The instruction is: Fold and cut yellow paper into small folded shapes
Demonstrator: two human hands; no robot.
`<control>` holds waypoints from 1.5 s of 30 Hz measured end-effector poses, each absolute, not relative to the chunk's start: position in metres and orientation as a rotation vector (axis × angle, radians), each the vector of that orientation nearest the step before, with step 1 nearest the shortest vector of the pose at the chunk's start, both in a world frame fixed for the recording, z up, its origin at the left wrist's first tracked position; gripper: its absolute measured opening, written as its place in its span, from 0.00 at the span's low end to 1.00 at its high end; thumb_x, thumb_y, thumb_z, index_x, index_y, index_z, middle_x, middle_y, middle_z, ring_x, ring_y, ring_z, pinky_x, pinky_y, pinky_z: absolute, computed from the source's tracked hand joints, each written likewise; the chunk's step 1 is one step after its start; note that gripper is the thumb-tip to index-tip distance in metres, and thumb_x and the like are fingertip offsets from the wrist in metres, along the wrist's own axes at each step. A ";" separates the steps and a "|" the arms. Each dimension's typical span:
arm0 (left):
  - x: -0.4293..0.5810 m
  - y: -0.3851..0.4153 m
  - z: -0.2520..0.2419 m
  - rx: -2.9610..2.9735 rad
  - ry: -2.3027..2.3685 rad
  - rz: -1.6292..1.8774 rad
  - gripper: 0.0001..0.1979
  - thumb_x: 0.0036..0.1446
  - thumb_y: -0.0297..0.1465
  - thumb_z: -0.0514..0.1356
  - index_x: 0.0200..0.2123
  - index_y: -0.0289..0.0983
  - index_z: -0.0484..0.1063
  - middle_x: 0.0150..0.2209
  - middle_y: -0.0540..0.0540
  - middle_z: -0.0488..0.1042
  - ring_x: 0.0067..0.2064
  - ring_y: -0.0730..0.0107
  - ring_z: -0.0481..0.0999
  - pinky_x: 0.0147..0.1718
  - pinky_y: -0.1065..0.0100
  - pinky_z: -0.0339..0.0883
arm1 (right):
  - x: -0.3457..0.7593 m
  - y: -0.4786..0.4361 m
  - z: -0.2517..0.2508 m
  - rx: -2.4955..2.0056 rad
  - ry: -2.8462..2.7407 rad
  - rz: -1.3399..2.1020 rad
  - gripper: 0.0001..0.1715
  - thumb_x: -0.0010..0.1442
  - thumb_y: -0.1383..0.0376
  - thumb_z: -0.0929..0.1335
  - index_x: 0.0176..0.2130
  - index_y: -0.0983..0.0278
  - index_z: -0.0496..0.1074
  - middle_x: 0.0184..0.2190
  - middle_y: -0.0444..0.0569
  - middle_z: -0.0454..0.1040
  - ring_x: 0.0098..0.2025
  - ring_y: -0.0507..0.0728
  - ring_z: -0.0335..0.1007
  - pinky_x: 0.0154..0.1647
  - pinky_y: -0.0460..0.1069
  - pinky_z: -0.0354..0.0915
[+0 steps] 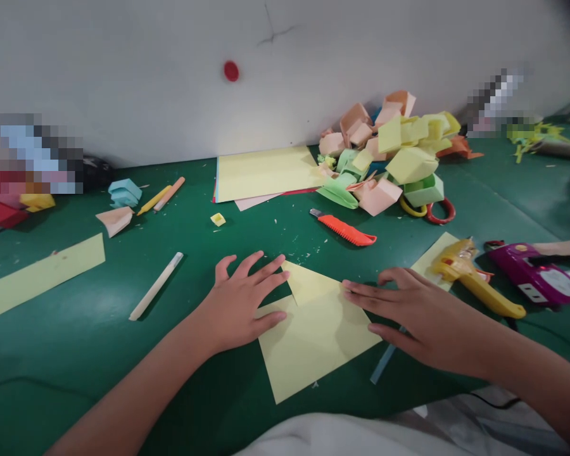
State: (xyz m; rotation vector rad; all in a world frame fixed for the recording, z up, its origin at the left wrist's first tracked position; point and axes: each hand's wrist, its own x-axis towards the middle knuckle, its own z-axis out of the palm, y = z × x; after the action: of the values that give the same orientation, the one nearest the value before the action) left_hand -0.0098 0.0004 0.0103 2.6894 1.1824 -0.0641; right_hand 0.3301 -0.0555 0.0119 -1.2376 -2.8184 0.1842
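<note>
So I've got this yellow paper (308, 354) lying flat on the green table (247, 418) right in front of me, turned at an angle, with a folded flap (313, 282) on its far side. My left hand (242, 307) is palm-down with the fingers spread wide, thumb on the paper, index fingertip right by the flap's left end, the others fanned out over the table. My right hand (413, 313) has two fingers stretched out side by side at the flap's right end, the rest bent back, and the thumb apart from them down at the paper's right edge. Can't tell how hard either one is pressing.

A clear stick (382, 367) sticks out from under my right hand, just beside the paper. Left of my left hand there's a white stick (156, 286), then a pale strip (42, 278) further out. Past the paper sits an orange cutter (344, 228), with stacked sheets (266, 174) and a messy pile (408, 164) of folded shapes behind it. Off to the right: a yellow glue gun (484, 294) beside a purple box (539, 275).
</note>
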 end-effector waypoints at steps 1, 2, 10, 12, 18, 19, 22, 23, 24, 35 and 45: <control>-0.010 0.000 0.011 2.691 1.178 -0.063 0.29 0.67 0.53 0.50 0.67 0.50 0.61 0.73 0.50 0.51 0.72 0.41 0.49 0.64 0.33 0.34 | 0.331 -0.054 0.011 -1.229 -2.815 0.189 0.31 0.70 0.58 0.63 0.69 0.53 0.60 0.65 0.40 0.68 0.49 0.64 0.68 0.46 0.62 0.70; -0.009 0.000 0.011 2.695 1.175 -0.057 0.29 0.67 0.53 0.50 0.67 0.50 0.61 0.73 0.50 0.51 0.72 0.41 0.50 0.64 0.33 0.33 | 0.332 -0.053 0.011 -1.219 -2.814 0.192 0.30 0.70 0.59 0.64 0.69 0.53 0.61 0.65 0.40 0.68 0.49 0.64 0.68 0.46 0.61 0.70; -0.010 -0.003 0.006 2.785 1.191 0.097 0.21 0.72 0.44 0.47 0.64 0.51 0.65 0.70 0.52 0.59 0.71 0.47 0.53 0.65 0.35 0.34 | 0.333 -0.049 0.013 -1.182 -2.825 0.125 0.26 0.71 0.62 0.62 0.66 0.54 0.66 0.64 0.40 0.69 0.53 0.64 0.68 0.50 0.61 0.70; -0.010 -0.003 0.006 2.798 1.206 0.131 0.20 0.73 0.42 0.48 0.62 0.51 0.67 0.69 0.52 0.61 0.71 0.48 0.55 0.64 0.36 0.36 | 0.332 -0.048 0.013 -1.184 -2.831 0.111 0.26 0.71 0.62 0.62 0.66 0.53 0.66 0.64 0.39 0.69 0.55 0.64 0.67 0.52 0.61 0.69; -0.009 -0.001 0.002 2.875 1.209 0.268 0.17 0.72 0.37 0.50 0.58 0.50 0.71 0.66 0.51 0.67 0.67 0.48 0.62 0.62 0.37 0.41 | 0.328 -0.048 0.011 -1.176 -2.827 0.062 0.25 0.71 0.62 0.61 0.64 0.56 0.69 0.64 0.39 0.69 0.59 0.66 0.64 0.54 0.63 0.68; -0.010 0.000 0.002 2.888 1.209 0.294 0.16 0.72 0.35 0.50 0.57 0.49 0.72 0.65 0.51 0.68 0.67 0.48 0.63 0.62 0.37 0.42 | 0.327 -0.048 0.010 -1.178 -2.819 0.055 0.25 0.71 0.62 0.61 0.64 0.56 0.68 0.64 0.40 0.69 0.59 0.67 0.64 0.54 0.64 0.68; -0.013 0.002 0.001 2.925 1.209 0.369 0.15 0.71 0.33 0.51 0.53 0.48 0.74 0.63 0.51 0.72 0.65 0.49 0.66 0.61 0.38 0.44 | 0.320 -0.047 0.010 -1.188 -2.804 0.037 0.24 0.71 0.61 0.61 0.63 0.58 0.69 0.63 0.42 0.70 0.60 0.68 0.63 0.55 0.65 0.67; -0.014 0.002 0.001 2.940 1.209 0.393 0.14 0.71 0.33 0.52 0.52 0.48 0.75 0.62 0.51 0.72 0.64 0.49 0.66 0.60 0.39 0.45 | 0.317 -0.047 0.011 -1.189 -2.797 0.030 0.24 0.71 0.61 0.61 0.62 0.58 0.70 0.63 0.43 0.71 0.60 0.68 0.63 0.55 0.65 0.66; -0.014 0.003 0.001 2.957 1.205 0.418 0.13 0.71 0.33 0.53 0.51 0.47 0.75 0.62 0.50 0.73 0.64 0.49 0.67 0.59 0.40 0.46 | 0.313 -0.046 0.012 -1.189 -2.789 0.022 0.23 0.71 0.61 0.61 0.61 0.58 0.71 0.63 0.44 0.71 0.61 0.68 0.63 0.55 0.65 0.66; -0.013 0.005 0.001 3.085 0.862 0.435 0.13 0.67 0.25 0.55 0.47 0.43 0.77 0.56 0.50 0.77 0.55 0.58 0.74 0.52 0.51 0.57 | 0.252 -0.034 0.024 -0.899 -2.846 0.140 0.21 0.71 0.61 0.62 0.60 0.61 0.70 0.58 0.50 0.74 0.55 0.65 0.64 0.53 0.62 0.64; -0.014 0.004 -0.001 3.043 0.948 0.484 0.14 0.68 0.26 0.54 0.49 0.44 0.77 0.54 0.51 0.79 0.59 0.54 0.71 0.54 0.50 0.55 | 0.247 -0.024 0.019 -0.984 -2.879 0.128 0.21 0.70 0.59 0.63 0.59 0.58 0.70 0.50 0.53 0.72 0.47 0.64 0.63 0.48 0.61 0.65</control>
State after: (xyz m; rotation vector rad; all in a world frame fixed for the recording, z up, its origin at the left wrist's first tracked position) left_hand -0.0141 0.0036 -0.0009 3.0432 0.9482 0.4845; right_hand 0.2469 -0.0237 0.0191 -0.9842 -2.8787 0.1277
